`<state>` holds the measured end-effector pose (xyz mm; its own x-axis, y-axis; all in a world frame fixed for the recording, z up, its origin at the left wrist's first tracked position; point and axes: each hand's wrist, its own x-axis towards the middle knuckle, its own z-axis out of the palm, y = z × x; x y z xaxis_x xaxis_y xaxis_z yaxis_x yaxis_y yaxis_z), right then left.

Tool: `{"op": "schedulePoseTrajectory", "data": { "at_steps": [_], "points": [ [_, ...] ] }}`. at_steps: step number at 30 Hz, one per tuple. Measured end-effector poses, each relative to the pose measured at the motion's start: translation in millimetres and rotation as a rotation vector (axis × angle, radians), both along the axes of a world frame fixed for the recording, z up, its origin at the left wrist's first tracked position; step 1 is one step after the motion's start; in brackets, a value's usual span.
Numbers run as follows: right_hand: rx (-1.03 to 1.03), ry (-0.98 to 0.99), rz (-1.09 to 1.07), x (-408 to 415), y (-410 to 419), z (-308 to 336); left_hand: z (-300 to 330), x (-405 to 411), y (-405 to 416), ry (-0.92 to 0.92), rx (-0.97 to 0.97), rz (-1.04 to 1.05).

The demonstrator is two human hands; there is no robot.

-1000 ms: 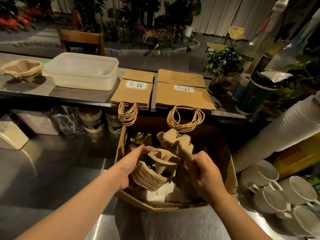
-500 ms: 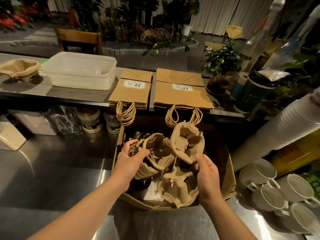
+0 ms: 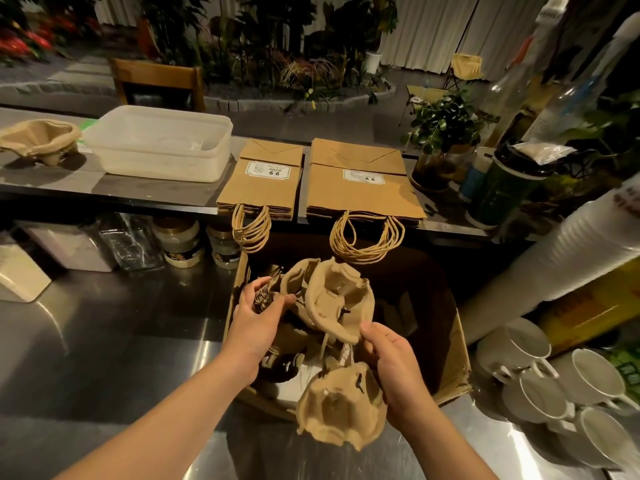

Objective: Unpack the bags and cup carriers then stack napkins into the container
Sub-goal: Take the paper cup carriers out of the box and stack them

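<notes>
- L hand (image 3: 258, 318) is gripping a stack of cup carriers (image 3: 277, 292) by its edge, fingers curled round it, at 9 o'clock of the box.
- R hand (image 3: 391, 358) is pinching the rim of a loose carrier (image 3: 337, 301); another carrier (image 3: 341, 410) is hanging under it at 6 o'clock. Looks stuck or tied on, can't tell how.
- Both hands are staying over the cardboard box (image 3: 453, 362), prob. so bits drop back in, not on the counter.
- Paper bags (image 3: 360, 187) are lying flat at 12 o'clock w/ handles hanging off the shelf edge, already out.
- Plastic container (image 3: 159, 143) is sitting at 10 o'clock, waiting for napkins; one carrier pile (image 3: 40, 136) is beside it.
- White stuff at the box bottom may be napkins; too dark and covered to tell.
- R fingers are mostly hiding behind the carriers.
</notes>
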<state>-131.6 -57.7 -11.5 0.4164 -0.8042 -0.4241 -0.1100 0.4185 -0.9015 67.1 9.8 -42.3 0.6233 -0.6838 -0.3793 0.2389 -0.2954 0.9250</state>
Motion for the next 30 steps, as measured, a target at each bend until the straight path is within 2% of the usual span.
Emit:
{"op": "schedulePoseTrajectory", "data": {
  "at_steps": [7,13,17,21,25,30],
  "points": [
    [0.045,0.054,-0.010,9.7,1.0,8.1,-0.9,-1.6,4.0,-0.027,-0.058,-0.087],
    [0.023,0.286,0.112,21.8,-3.2,5.1,0.2,-3.4,2.7,-0.044,-0.084,-0.084],
    [-0.021,0.358,0.141,26.6,-11.3,0.5,2.8,-5.4,3.0,-0.102,-0.075,-0.111],
    [0.002,0.313,0.154,27.8,-21.1,1.5,3.5,-6.2,4.4,-0.089,-0.070,-0.156],
    [0.079,0.175,0.211,19.6,-38.1,13.1,5.8,1.3,5.5,0.048,-0.083,-0.178],
    [-0.061,0.246,0.351,10.6,-55.0,29.3,11.9,5.2,4.5,0.141,-0.063,-0.217]
  ]
}}
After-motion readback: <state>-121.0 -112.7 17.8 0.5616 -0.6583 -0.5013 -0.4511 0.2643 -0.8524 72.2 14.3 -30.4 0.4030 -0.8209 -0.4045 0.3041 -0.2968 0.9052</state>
